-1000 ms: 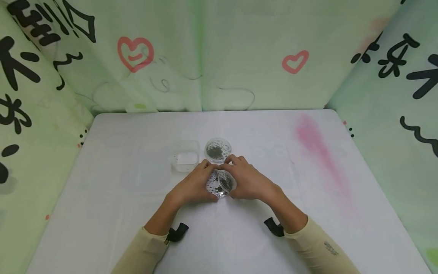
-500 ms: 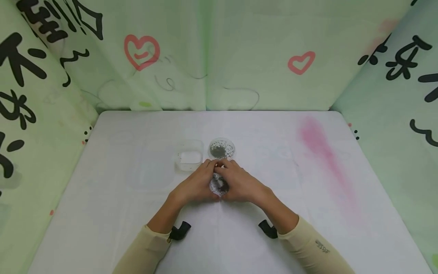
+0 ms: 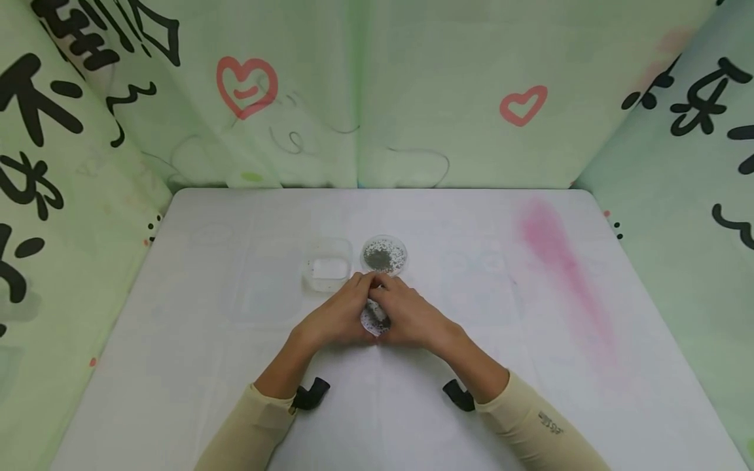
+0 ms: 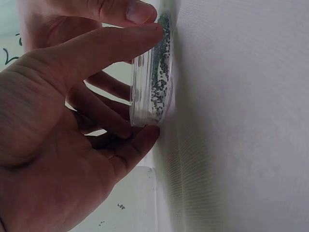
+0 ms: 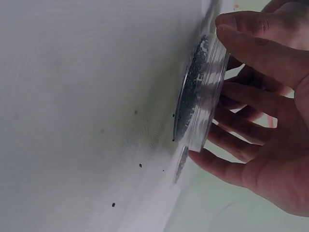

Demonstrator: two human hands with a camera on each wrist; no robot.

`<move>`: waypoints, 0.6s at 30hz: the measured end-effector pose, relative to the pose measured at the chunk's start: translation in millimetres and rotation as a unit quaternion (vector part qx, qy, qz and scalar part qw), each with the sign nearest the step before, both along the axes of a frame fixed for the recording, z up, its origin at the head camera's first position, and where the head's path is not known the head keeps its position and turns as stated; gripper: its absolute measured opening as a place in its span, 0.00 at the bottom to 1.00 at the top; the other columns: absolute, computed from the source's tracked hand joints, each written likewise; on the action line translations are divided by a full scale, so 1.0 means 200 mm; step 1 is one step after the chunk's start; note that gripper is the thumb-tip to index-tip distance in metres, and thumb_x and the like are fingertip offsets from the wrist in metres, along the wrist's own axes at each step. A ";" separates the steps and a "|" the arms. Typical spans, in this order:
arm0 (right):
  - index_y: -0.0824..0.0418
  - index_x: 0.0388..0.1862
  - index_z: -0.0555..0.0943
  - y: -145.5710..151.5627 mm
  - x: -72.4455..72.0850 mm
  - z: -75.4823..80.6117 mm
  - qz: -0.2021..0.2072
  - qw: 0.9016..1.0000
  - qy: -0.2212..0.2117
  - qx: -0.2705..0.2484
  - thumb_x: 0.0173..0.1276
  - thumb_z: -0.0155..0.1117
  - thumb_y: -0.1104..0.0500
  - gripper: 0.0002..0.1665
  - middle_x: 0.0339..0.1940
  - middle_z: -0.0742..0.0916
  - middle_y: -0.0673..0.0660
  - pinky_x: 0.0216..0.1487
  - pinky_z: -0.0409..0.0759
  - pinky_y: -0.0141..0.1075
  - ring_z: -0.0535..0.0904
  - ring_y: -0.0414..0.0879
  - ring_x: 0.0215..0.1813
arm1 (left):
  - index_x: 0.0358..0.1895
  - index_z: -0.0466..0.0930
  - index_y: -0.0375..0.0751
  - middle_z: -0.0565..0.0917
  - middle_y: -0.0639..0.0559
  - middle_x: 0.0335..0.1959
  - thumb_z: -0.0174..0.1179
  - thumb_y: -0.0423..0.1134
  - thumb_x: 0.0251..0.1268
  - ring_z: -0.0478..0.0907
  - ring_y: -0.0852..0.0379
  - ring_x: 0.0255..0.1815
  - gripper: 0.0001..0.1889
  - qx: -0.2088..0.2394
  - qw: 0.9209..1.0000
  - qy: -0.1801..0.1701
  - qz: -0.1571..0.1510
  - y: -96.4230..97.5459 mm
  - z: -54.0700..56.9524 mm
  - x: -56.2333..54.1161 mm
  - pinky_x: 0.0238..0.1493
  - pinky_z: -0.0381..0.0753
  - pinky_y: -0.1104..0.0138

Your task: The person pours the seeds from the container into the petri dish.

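Note:
A round clear petri dish (image 3: 374, 319) with dark grains inside is on the white table between both hands. My left hand (image 3: 341, 316) grips its left side, thumb at the near rim and fingers around the far side. From the right, my right hand (image 3: 415, 317) grips the same dish. Both thumb tips meet at the near edge, and the hands hide much of the dish in the head view. In the left wrist view the dish (image 4: 157, 82) shows stacked clear rims, with grains in the lower part. The right wrist view shows grains heaped along one side of the dish (image 5: 195, 92).
Just behind the hands stands a second round dish (image 3: 384, 255) with dark grains. A clear rectangular box (image 3: 328, 247) is left of it, with a few grains visible in the left wrist view. Loose grains (image 5: 113, 205) dot the tablecloth. Green curtains (image 3: 412, 98) border the table.
The tilted clear lid in my right hand has come down flat onto the dish. My right hand has moved left, closing up to the left hand. The camera view has shifted slightly.

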State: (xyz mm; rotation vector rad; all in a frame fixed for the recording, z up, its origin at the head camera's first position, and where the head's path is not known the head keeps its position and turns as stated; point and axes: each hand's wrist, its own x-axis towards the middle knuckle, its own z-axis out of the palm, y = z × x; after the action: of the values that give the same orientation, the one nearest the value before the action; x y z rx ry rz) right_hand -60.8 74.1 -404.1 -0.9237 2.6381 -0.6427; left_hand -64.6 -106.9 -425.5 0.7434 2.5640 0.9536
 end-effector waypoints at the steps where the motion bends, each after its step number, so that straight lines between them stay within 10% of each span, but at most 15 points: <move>1: 0.64 0.70 0.77 0.00 0.00 0.00 -0.001 1.000 -0.002 -0.002 0.52 0.86 0.58 0.46 0.73 0.75 0.60 0.68 0.75 0.59 0.70 0.59 0.74 | 0.79 0.56 0.29 0.72 0.38 0.65 0.83 0.37 0.47 0.72 0.46 0.67 0.57 -0.001 1.000 -0.002 -0.001 0.00 0.00 0.00 0.72 0.74 0.55; 18: 0.59 0.77 0.72 0.09 0.00 0.05 -0.014 1.000 0.004 -0.021 0.54 0.86 0.49 0.53 0.75 0.74 0.60 0.71 0.73 0.60 0.71 0.60 0.76 | 0.84 0.47 0.35 0.67 0.37 0.71 0.83 0.41 0.50 0.72 0.45 0.70 0.63 -0.022 1.000 -0.021 0.004 -0.03 0.09 0.03 0.69 0.77 0.54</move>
State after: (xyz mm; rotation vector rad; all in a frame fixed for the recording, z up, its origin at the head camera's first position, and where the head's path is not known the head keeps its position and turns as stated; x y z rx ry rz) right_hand -60.5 92.8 -394.2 -0.9060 2.6586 -0.7058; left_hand -58.5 -113.2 -407.9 0.6939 2.5451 0.9023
